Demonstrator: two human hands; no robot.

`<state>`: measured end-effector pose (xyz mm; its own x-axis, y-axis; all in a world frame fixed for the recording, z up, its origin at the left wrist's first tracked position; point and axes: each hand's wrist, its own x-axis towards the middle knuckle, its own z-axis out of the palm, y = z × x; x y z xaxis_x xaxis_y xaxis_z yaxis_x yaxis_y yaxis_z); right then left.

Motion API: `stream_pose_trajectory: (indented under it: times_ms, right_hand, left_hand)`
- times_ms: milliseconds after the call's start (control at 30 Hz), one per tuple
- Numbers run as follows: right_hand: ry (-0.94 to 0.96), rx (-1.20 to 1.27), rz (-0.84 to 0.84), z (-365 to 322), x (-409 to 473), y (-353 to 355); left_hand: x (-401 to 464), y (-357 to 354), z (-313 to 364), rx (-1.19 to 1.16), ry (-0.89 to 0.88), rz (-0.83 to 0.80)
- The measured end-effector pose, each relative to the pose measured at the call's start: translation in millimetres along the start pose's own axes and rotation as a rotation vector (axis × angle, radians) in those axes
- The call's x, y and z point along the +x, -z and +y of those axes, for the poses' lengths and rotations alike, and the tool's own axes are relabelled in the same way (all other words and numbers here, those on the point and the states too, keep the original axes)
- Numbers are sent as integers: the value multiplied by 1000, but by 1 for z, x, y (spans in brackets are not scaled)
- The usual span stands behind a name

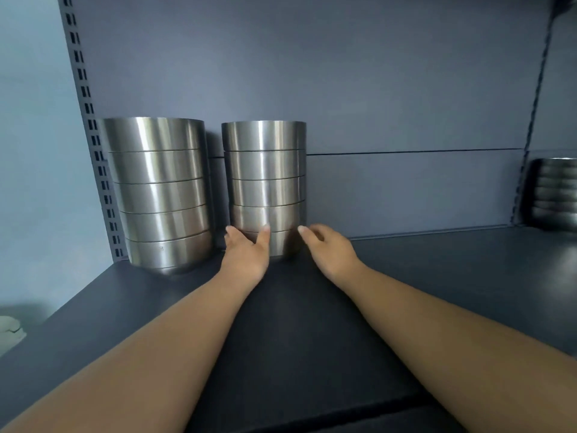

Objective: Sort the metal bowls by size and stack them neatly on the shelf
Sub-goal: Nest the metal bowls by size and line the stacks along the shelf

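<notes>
Two upright stacks of brushed metal bowls stand at the back left of the dark shelf (pixel 437 276). The larger stack (pixel 159 195) is beside the left upright. The smaller stack (pixel 265 179) stands just to its right, several bowls high. My left hand (pixel 246 251) cups the bottom bowl of the smaller stack, thumb and fingers against its left front. My right hand (pixel 327 248) reaches to that stack's lower right edge, fingers relaxed; whether it touches the metal I cannot tell.
A third stack of metal bowls (pixel 554 195) sits at the far right, behind a slotted upright (pixel 530 120), blurred. The slotted left upright (pixel 90 142) borders the larger stack. The grey back panel (pixel 374 89) closes the shelf behind.
</notes>
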<state>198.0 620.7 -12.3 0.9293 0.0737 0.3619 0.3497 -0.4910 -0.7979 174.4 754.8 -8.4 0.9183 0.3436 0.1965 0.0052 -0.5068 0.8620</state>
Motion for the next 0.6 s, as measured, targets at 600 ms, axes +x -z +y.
stream_pose_trajectory:
  times_ms: [600]
  right_hand:
    - [14, -886, 97, 79, -118, 244]
  left_hand:
    - [-122, -86, 94, 774, -814, -144]
